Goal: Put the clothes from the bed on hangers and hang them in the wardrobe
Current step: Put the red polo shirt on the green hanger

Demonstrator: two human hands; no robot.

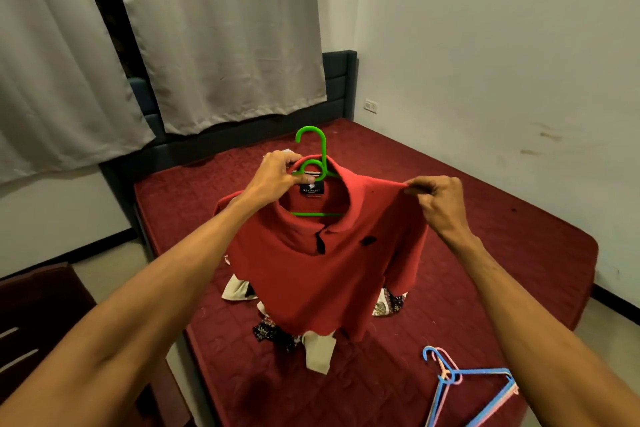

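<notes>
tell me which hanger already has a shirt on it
The green hanger, gripped by the left hand inside the red polo shirt; the blue hanger and pink hanger lie bare on the bed.

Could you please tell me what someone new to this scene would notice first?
The red polo shirt, held up mid-frame above the dark red quilted mattress, draws the eye first, a bright green plastic hanger poking from its collar. The left hand grips the hanger; the right hand pinches the shirt's shoulder. Blue and pink plastic hangers lie lower right.
</notes>
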